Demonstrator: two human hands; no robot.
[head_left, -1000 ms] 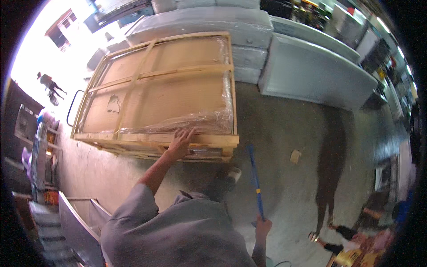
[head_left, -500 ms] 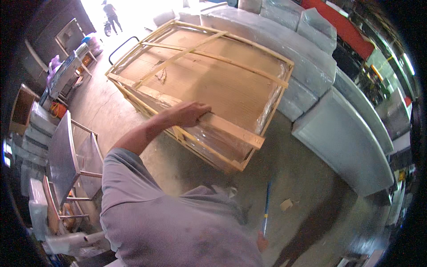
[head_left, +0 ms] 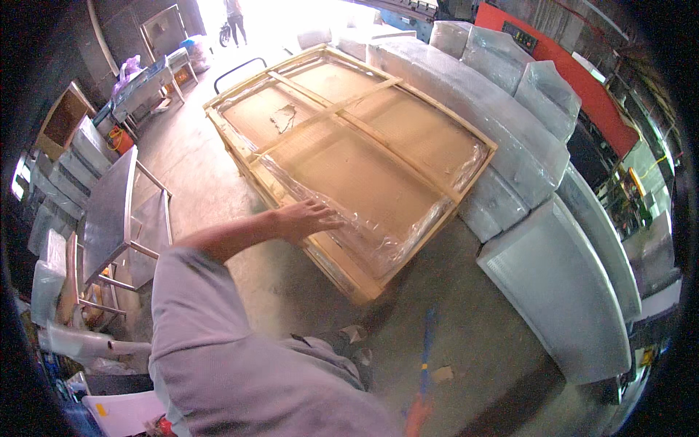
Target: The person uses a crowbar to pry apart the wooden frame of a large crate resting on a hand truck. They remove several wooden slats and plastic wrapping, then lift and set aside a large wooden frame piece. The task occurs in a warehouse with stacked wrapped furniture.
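My left hand [head_left: 309,218], its fingers spread and stretched out, rests on or just over the near-left edge of a wooden crate [head_left: 342,116]. The crate's top is a frame of thin slats over brown cardboard and clear plastic wrap [head_left: 378,233], and the cardboard is torn near its far left. Low at the bottom, my right hand [head_left: 416,414] is blurred but closed round a long thin blue tool [head_left: 427,339] with a yellow band. The tool points away from me over the floor; what kind it is cannot be made out.
Wrapped bulky pieces [head_left: 466,95] line the crate's right, with a pale wrapped panel [head_left: 561,291] nearer me. A metal-framed table [head_left: 109,218] lies tipped to the left. A black handle [head_left: 240,69] rises behind the crate. A person [head_left: 234,22] stands far off. A cardboard scrap [head_left: 442,373] lies on the floor.
My left hand has let go of the broad plank it gripped, and its fingers have opened out. The plank no longer lies across the crate's top. The view has shifted, and the blue tool remains in my right hand.
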